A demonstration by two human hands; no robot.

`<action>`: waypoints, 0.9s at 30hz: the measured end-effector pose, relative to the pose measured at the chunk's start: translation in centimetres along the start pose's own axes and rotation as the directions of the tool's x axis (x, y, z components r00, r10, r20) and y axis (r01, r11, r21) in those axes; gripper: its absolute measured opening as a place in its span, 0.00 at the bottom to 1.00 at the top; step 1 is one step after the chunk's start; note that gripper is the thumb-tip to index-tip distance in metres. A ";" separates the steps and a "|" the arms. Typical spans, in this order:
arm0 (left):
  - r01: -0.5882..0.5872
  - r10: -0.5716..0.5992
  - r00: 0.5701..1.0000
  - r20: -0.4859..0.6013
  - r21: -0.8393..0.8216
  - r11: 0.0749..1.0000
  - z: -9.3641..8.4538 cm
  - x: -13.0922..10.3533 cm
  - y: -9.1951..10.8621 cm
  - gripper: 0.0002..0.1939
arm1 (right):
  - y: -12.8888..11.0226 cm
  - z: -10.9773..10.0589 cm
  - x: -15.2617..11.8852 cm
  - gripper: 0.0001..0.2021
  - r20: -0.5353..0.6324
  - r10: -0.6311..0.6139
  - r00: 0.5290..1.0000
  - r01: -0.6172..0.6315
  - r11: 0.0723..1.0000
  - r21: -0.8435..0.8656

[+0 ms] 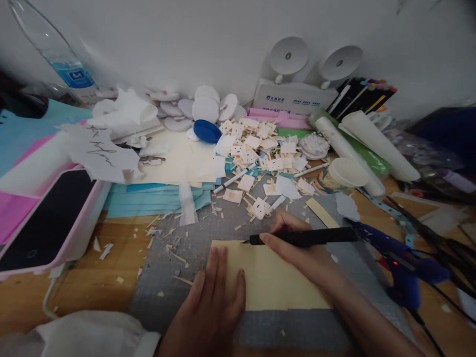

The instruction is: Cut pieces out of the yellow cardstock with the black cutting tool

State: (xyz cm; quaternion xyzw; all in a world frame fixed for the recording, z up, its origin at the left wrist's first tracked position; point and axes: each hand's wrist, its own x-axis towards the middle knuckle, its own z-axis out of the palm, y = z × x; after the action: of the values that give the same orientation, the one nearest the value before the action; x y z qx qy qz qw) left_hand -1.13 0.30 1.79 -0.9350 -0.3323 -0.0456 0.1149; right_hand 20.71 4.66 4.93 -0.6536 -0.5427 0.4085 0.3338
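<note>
A sheet of pale yellow paper point(275, 282) lies on the grey cutting mat point(156, 282). My left hand point(217, 302) rests flat on its left side, fingers stretched out and pressing the paper down. In my right hand point(293, 238) I grip a black pen point(308, 237). The pen is held nearly level, its thin tip touching or just above the paper's far edge, a little right of my left fingertips. Beyond my right hand lie small paper pieces with drawn faces point(260, 208) and a narrow yellow strip point(322, 213).
A blue glue gun point(405, 267) with a lit red light lies at the right, near a paper cup point(340, 173). On the left are a phone in a pink case point(48, 218) and blue paper sheets point(156, 198). Paper scraps dot the mat. A water bottle point(70, 69) stands behind.
</note>
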 end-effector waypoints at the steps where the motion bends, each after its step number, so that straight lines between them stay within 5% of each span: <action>1: 0.001 -0.001 1.000 -0.010 0.004 1.000 0.0 0.0 0.0 0.22 | 0.0 -0.1 0.0 0.14 0.003 0.003 1.000 -0.003 1.000 -0.002; 27: 0.065 -0.060 0.997 0.043 -0.111 0.992 0.2 -0.3 0.3 0.20 | 1.0 1.2 -1.4 0.14 -0.149 -0.019 0.989 0.019 1.000 -0.002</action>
State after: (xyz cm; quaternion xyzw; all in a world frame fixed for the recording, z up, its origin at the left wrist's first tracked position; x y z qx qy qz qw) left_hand -1.19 -0.09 1.45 -0.9299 -0.3605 -0.0492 0.0538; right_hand 19.97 3.07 3.79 -0.6770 -0.5226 0.3552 0.3773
